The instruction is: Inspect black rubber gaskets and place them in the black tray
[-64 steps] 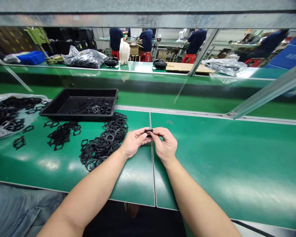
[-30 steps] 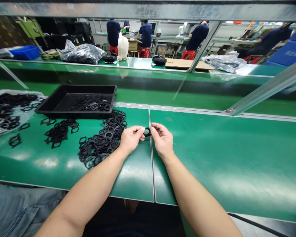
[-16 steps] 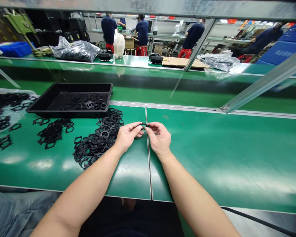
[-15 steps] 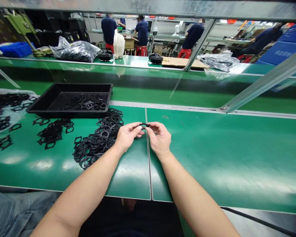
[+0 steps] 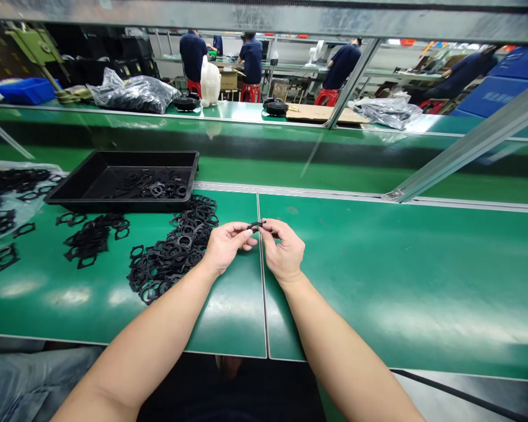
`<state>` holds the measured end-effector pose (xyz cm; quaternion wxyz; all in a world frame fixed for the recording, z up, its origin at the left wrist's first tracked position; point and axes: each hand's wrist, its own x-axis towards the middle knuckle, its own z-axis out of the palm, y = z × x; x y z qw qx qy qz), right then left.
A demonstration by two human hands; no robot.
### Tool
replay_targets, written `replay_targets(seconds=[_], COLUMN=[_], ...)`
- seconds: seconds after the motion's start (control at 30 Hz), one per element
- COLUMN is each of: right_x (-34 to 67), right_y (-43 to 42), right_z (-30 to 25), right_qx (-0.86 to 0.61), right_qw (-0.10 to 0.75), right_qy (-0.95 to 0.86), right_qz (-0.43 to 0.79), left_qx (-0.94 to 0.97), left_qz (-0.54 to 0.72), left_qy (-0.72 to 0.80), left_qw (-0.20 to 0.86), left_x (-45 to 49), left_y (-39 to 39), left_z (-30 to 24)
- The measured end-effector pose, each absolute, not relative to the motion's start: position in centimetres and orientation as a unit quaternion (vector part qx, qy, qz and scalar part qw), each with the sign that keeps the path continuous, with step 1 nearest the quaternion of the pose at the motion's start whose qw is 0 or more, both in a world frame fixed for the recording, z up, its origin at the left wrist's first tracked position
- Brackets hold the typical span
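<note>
Since a second ago, the black ring-shaped piece (image 5: pixel 256 225) has tipped over, so that where its round opening faced up at the wearer, it now shows nearly edge-on as a thin, curved strip. It sits between the fingertips of both hands, just about over the seam of the green bench (image 5: pixel 400 281). The left hand (image 5: pixel 223 247) pinches one end, thumb on the near side and index finger on the far side, with the other fingers loosely curled beneath. The right hand (image 5: pixel 285 251) mirrors it at the other end, fingers bent more tightly, the back of the hand turned outward. Both grips are narrow, closed on the piece; whether the hands rest on the bench I cannot tell. Bare forearms run in from the near edge and converge into a wedge. Just beside the left wrist spreads a heap of similar black rings (image 5: pixel 176 249), with a smaller pile (image 5: pixel 90 239) farther left. Behind them stands a black tray (image 5: pixel 123 206) partly filled with more, and beside it lies an open clear bag (image 5: pixel 37 206). Beyond the frame, people in dark blue shirts (image 5: pixel 250 61) sit on red stools (image 5: pixel 250 92).
</note>
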<state>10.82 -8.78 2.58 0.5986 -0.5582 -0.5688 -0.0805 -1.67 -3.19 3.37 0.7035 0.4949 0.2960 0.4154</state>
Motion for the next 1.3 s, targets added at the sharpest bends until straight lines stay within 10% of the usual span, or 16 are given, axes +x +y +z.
replay_targets(seconds=[1.3], right_x=[10.63], right_y=[-8.85], right_z=[2.74], right_qx=[-0.560], right_qw=[0.613], right_qy=[-0.556], right_qz=[-0.046], left_qx=[0.440], left_qz=[0.400], left_qy=[0.271], left_qw=[0.757], left_x=[-1.40], left_y=[-3.06], left_z=[3.28])
